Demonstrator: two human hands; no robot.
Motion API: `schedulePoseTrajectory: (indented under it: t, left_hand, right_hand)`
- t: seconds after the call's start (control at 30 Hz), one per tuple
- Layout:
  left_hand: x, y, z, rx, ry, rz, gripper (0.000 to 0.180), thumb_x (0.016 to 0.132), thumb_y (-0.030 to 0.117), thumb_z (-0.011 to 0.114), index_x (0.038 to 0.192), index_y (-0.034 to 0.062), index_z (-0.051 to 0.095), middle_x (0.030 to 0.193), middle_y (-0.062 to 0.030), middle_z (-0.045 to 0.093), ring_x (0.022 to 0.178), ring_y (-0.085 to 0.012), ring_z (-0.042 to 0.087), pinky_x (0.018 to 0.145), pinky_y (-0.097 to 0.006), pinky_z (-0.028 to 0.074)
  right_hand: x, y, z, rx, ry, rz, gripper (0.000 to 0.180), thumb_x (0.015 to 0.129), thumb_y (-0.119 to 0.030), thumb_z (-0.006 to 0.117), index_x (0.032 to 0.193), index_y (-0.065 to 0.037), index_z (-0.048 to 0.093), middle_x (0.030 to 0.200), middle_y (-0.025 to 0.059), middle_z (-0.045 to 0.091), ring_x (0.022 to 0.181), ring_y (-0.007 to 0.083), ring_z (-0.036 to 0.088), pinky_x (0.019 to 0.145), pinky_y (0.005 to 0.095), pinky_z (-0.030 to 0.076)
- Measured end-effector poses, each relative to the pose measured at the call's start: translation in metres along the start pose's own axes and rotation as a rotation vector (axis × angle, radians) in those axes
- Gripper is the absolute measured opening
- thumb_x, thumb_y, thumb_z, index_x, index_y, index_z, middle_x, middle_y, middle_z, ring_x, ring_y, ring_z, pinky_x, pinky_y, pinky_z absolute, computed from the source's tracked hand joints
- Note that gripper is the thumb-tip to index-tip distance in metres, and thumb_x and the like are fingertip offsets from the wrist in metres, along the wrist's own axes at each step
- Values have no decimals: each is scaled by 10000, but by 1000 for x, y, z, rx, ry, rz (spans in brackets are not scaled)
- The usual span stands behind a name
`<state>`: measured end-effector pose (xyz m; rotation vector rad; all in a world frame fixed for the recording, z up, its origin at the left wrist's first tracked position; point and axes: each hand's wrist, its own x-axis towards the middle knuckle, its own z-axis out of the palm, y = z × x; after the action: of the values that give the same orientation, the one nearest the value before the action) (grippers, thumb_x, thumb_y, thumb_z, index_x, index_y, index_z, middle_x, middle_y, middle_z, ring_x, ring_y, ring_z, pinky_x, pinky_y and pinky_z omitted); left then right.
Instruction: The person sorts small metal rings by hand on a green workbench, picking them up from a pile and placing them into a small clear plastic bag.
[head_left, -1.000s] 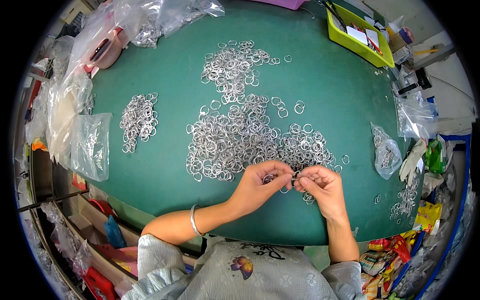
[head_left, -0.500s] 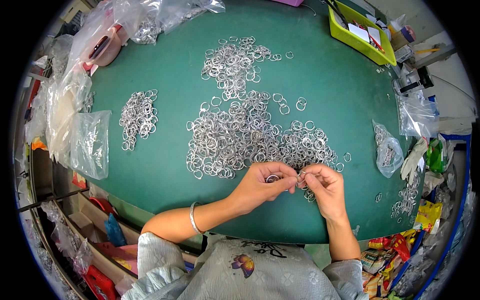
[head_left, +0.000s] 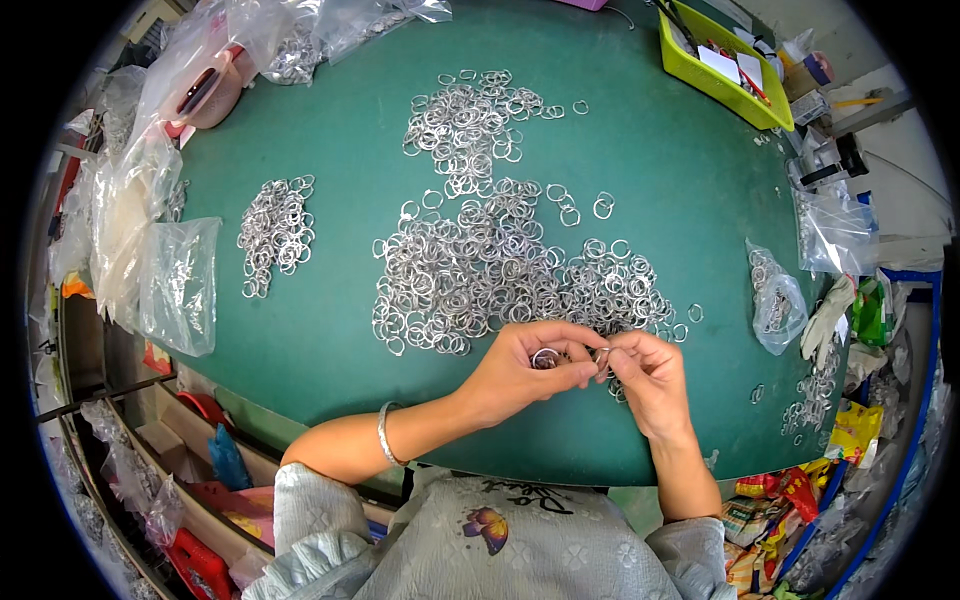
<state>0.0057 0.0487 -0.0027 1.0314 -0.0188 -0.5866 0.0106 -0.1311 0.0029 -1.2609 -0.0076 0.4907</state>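
Just in front of a large pile of silver metal rings (head_left: 450,275) on the green table, my two hands meet. My left hand (head_left: 535,362) is closed around a few rings (head_left: 545,358) that show between its curled fingers. Its thumb and fingertips reach to a single metal ring (head_left: 603,356), which my right hand (head_left: 648,375) pinches between thumb and forefinger. The fingers partly cover that ring. A few more rings lie on the table beneath the right hand, mostly hidden by it.
A smaller ring heap (head_left: 278,230) lies to the left, with another pile (head_left: 470,125) farther back. Clear plastic bags (head_left: 180,285) line the left edge beside a pink bowl (head_left: 212,95). A yellow-green basket (head_left: 725,85) stands far right; a bag of rings (head_left: 778,310) lies nearer.
The left fingers have shifted slightly and opened a little, showing more of the rings in that hand. Both hands stay at the same spot with the pinched ring between them.
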Motion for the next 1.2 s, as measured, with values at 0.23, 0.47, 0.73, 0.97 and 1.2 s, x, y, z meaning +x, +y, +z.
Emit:
schedulePoseTrajectory:
  t: [0.23,0.47,0.73,0.97,1.2]
  left_hand:
    - [0,-10,-11,-573,-137,-195,127,847,75,458,935,15,527,726,-66,511,475,-32,342,404,-176,239]
    - [-1,0,1,-416,-127,-131,140,806,37,438,916,2,518,738,-76,511,483,-89,393,427,-206,290]
    - [2,-8,-5,-438,-48,-131,165,878,113,437,917,-3,548,663,-45,488,499,-86,387,433,-202,289]
    - [-3,-4,-3,-354,-64,-142,238,909,148,418,1027,-11,550,613,-34,465,492,-74,377,434,-199,289]
    - [-1,2,0,-312,-7,-175,244,856,79,451,1063,-17,540,700,-58,498,504,-76,392,440,-191,307]
  right_hand:
    - [16,-10,-25,-521,428,-280,91,801,-43,582,849,28,612,752,43,609,645,70,529,591,197,413]
    - [39,-10,-25,-1411,394,-468,237,692,-112,676,905,-31,611,897,82,551,849,236,481,737,333,345]
    - [33,-12,-28,-1171,430,-473,174,692,-37,644,862,-36,605,856,73,583,724,204,502,709,318,368]
    - [18,-19,-25,-118,188,-196,265,806,-18,551,1061,47,522,948,97,582,782,117,504,719,249,414]
    - [12,-16,-29,333,-79,-1,297,837,-23,473,1125,51,485,1038,142,551,834,194,539,724,300,444]
